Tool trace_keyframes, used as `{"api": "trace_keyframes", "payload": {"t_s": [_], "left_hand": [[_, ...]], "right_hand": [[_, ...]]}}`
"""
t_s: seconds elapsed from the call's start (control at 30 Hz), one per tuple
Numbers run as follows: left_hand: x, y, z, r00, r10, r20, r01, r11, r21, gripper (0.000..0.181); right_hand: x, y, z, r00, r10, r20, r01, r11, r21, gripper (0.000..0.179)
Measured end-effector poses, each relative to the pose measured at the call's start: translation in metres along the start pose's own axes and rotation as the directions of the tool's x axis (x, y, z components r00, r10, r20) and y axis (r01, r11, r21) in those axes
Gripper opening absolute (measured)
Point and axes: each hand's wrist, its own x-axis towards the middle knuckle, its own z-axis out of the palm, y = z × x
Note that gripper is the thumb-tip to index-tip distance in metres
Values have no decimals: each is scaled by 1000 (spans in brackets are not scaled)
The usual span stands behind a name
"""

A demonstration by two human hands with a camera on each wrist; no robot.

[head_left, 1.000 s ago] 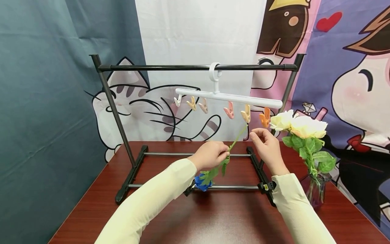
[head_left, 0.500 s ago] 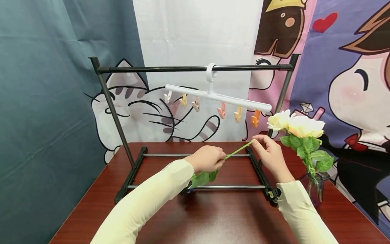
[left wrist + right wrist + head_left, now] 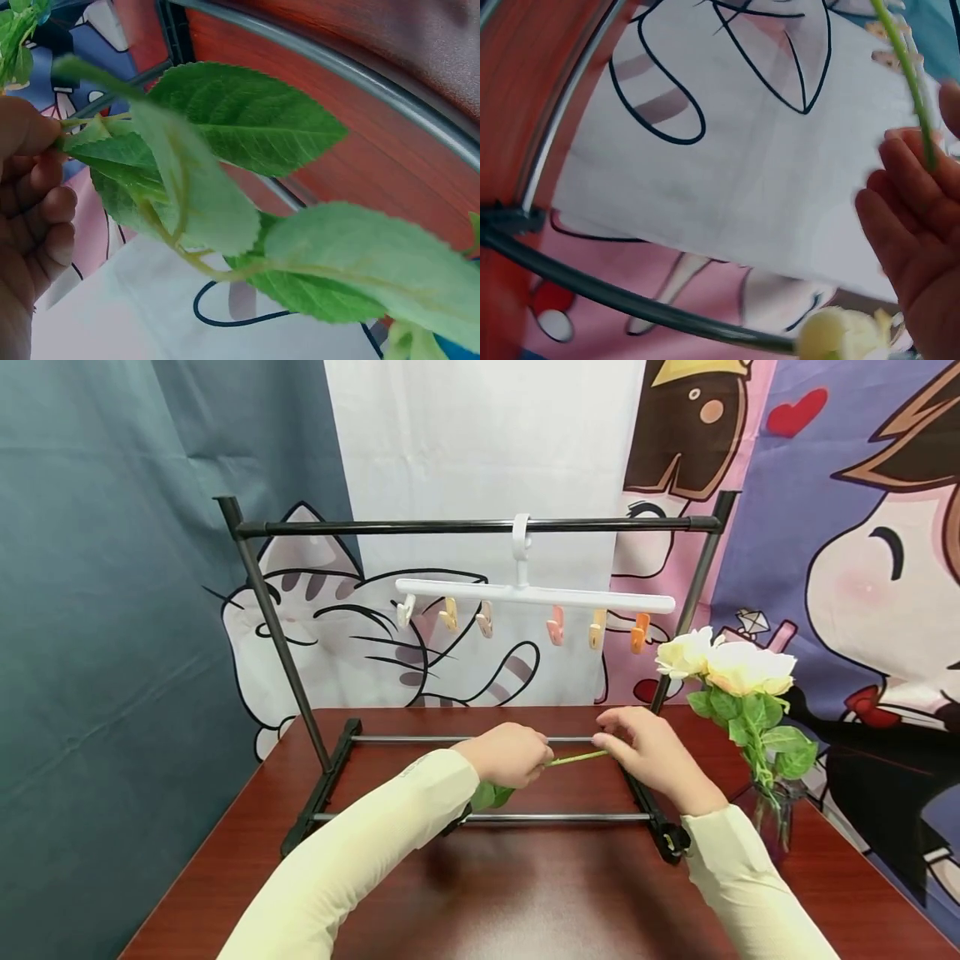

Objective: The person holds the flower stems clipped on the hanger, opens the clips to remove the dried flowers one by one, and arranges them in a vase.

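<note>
My left hand (image 3: 510,755) grips the green stem (image 3: 577,758) of an artificial blue flower. In the left wrist view, its leaves (image 3: 274,124) spread out from the fingers, and a bit of the blue bloom (image 3: 459,346) shows at the corner; the head view hides the bloom behind the left arm. My right hand (image 3: 651,755) is at the bare stem end, thumb and fingers apart. In the right wrist view, the stem tip lies against the fingers (image 3: 904,180), the thumb standing off. Above both hands hangs a white hanger (image 3: 465,589) with several clothespins, among them an orange one (image 3: 640,632).
A black rack (image 3: 375,528) carries the hanger on its top bar and stands on the reddish-brown table (image 3: 525,893). To the right, white flowers (image 3: 750,668) stand in a clear glass vase (image 3: 772,818). Printed curtains hang behind.
The stem tip has come down from beneath the right-hand clothespins and now lies nearly level. The right hand has lowered and its fingers have parted. The hanger has swung round and leveled.
</note>
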Motion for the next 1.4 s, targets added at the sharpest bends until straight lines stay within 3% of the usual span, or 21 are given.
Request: {"api": "trace_keyframes", "payload": {"t_s": [0.1,0.2,0.6,1.0,1.4], "left_hand": [[2,3,-4,999,4,40,-5,1000,28,16],[4,6,-6,998,10,65,-12,999,39,15],[7,12,0,993,23,115,-24,1000,9,15],[12,18,4,988,27,150,-25,1000,-18,23],[8,27,6,984,30,173,-30,1000,-3,31]], "right_hand": [[0,-10,4,988,-83,127,93,993,-73,19],[-2,-19,12,974,-116,196,142,982,-122,16],[-12,-35,39,960,-190,206,226,959,-171,14],[-15,-45,37,977,-59,205,93,982,-164,11],[-17,-49,39,960,8,279,48,980,-193,15]]}}
